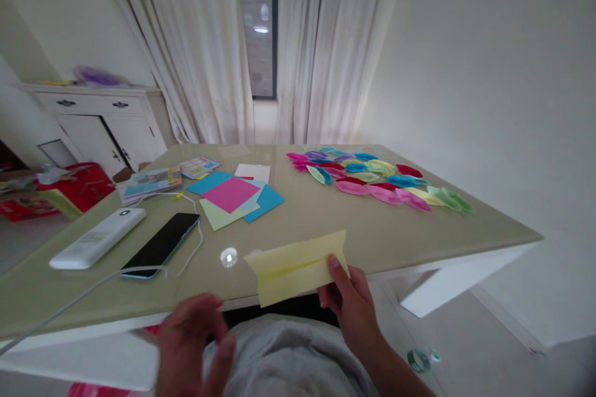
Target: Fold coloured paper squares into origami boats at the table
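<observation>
My right hand [350,301] pinches the right end of a pale yellow sheet of folded paper [295,268], thumb on top and fingers beneath. A crease runs along the paper's length, and its short ends are notched. The sheet is held above the table's front edge. My left hand [195,341], slightly blurred, is apart from the paper, lower and to the left. Its thumb is away from the curled fingers, and nothing shows between them. Beyond the paper lie flat square sheets of coloured paper [231,194] in pink, blue and pale green.
Several folded paper leaf shapes [354,186] lie at the table's [433,239] right. At the left are a black phone [162,243], a white power bank [99,239], a white cable [88,299] and booklets [151,183]. A plastic bottle [422,360] lies on the floor.
</observation>
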The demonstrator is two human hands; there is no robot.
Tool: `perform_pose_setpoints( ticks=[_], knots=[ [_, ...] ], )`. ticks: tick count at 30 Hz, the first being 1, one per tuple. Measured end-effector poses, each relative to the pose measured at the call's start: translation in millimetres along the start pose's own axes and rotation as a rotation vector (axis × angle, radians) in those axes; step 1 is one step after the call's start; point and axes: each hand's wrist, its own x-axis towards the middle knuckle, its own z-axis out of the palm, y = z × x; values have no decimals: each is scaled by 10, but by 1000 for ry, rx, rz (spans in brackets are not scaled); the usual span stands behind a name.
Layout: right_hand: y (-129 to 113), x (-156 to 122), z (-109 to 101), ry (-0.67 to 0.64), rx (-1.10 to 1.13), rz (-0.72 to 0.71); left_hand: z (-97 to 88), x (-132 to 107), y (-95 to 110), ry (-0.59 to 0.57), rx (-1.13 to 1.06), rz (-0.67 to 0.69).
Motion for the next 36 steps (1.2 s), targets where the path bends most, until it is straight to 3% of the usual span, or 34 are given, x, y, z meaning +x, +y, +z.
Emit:
perform_pose_setpoints(
  ticks=[3,6,13,19,25,29,31,33,36],
  knots=[
    [36,1,35,-117,-55,7,608,-110,9,-57,-411,64],
    [90,13,17,-206,-123,-29,875,-74,51,-50,-493,-85],
    [145,69,-29,-216,-112,-54,705,45,-19,-36,-437,-90],
    [146,38,61,-249,-43,-121,859,-13,67,131,-653,-234],
    [281,-97,163,-130,28,104,959,-196,211,63,-572,-215],
    [147,74,17,-148,-65,-4,907,-223,211,57,-448,-212],
    [75,170,-60,-97,-70,-43,896,-204,202,63,-431,-240],
    [63,203,-85,-134,-39,-85,908,-180,198,76,-445,-260],
    [166,110,3,-330,16,-65,956,-159,202,79,-508,-239]
  ],
)
